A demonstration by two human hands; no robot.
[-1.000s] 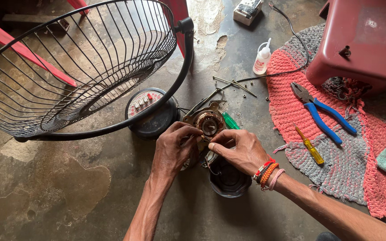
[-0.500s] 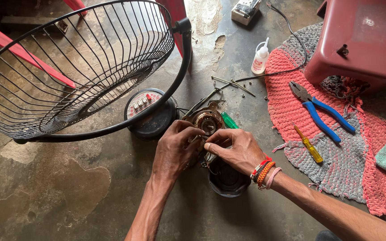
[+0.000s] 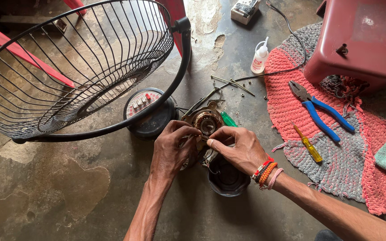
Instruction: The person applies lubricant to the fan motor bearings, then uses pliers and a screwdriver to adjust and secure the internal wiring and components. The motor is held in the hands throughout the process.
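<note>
A small fan motor (image 3: 206, 122) with copper windings sits on the concrete floor at the middle of the view. My left hand (image 3: 171, 146) grips its left side with the fingers curled over the edge. My right hand (image 3: 237, 149), with bead bracelets at the wrist, pinches a thin wire at the motor's front. A black round housing cup (image 3: 226, 179) lies just below my right hand. A green-handled tool (image 3: 228, 119) pokes out behind the motor.
A black wire fan guard (image 3: 77, 67) leans over a round fan base with switches (image 3: 146, 114). On the red and grey mat (image 3: 336, 165) lie blue pliers (image 3: 322, 111) and a yellow screwdriver (image 3: 308, 143). A white glue bottle (image 3: 260, 57), a red plastic stool (image 3: 362, 38) and loose rods (image 3: 231, 82) stand behind.
Both hands have shifted slightly on the motor, the fingers working at the wire. Nothing else has moved.
</note>
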